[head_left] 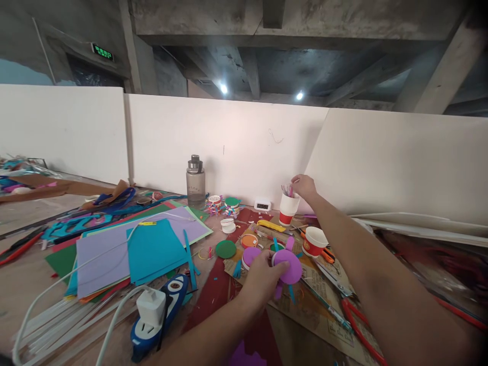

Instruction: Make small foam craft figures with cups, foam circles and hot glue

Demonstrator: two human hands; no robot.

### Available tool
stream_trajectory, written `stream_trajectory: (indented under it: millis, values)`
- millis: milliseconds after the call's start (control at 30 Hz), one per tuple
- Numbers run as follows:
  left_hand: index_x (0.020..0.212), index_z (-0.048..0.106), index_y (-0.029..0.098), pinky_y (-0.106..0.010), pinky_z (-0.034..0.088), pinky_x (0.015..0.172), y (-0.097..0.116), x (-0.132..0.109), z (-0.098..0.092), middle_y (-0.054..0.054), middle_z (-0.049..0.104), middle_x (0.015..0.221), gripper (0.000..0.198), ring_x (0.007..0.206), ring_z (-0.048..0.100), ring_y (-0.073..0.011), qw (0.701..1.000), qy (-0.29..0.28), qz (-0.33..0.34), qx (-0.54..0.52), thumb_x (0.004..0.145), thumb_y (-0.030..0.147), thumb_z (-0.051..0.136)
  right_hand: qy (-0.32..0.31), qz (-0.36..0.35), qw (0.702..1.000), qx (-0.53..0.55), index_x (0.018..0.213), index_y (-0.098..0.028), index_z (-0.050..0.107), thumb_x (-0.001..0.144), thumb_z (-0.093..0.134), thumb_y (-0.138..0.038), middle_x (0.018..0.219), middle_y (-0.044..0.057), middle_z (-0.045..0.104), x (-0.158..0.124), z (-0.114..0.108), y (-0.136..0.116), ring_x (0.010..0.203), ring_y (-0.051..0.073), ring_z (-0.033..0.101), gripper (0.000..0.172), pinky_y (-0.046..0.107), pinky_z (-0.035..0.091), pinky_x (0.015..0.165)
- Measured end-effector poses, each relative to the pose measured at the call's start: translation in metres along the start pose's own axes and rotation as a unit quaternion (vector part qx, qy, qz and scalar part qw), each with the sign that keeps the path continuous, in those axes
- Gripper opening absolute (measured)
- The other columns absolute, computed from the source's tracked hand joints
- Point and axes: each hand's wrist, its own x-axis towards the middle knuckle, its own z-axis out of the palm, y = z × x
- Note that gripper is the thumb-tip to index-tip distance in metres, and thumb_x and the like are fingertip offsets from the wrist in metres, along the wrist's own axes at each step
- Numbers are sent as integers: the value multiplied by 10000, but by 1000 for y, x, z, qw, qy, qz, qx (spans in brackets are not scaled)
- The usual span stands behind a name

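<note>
My left hand [263, 277] is closed round a paper-craft piece with a purple disc [287, 265] on top and purple and blue strips hanging from it, held just above the cardboard sheet [305, 315]. My right hand [304, 186] reaches far forward to a tall white and red paper cup [288, 208] by the back wall. Its fingers pinch one of the thin sticks or pens [286, 191] that stand in the cup.
A second paper cup [314, 241] stands right of the craft. Coloured paper sheets [141, 249] lie at left, a glue gun [160, 315] with a white plug near me, a water bottle [195, 181] at the back, red-handled scissors [360, 325] at right. White panels wall the table.
</note>
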Motion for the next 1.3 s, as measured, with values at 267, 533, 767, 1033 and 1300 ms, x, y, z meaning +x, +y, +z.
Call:
stream_trajectory:
  millis: [267,533,767,1033,1300]
  values:
    - [701,547,180,-216,331,459,17,-5,-5,50,505,553,171,498,481,-106,989,-48,-11,138,655,195,711,61,41,960,269,801,-189,516,731,663,-63,738,-14,617,-28,-67,-6,599,101,617,206,287,584,668]
    - [637,591,177,-225,317,423,9,-3,-7,26,557,497,236,446,501,-129,979,-152,-43,131,524,246,786,15,53,895,443,751,-185,563,790,735,-216,689,5,667,-130,-116,3,609,92,630,180,233,594,636]
    - [440,466,204,-250,226,474,18,-8,-15,23,427,408,346,435,397,-125,908,-125,138,375,585,294,766,-34,54,862,503,785,-175,684,669,840,-342,673,-13,651,-210,-121,12,591,77,591,256,182,538,556]
    - [507,522,208,-272,390,675,50,-28,-8,-44,578,600,322,707,566,-200,909,-61,261,320,818,291,542,-80,6,846,528,867,-207,735,605,842,-475,802,-2,690,-255,-90,12,693,106,606,390,230,544,645]
    - [730,556,198,-249,328,532,34,-33,13,7,519,577,383,531,453,-136,944,-178,210,181,890,530,450,-67,-11,856,512,836,-216,709,650,802,-472,757,-25,631,-271,-76,10,655,100,539,330,233,505,647]
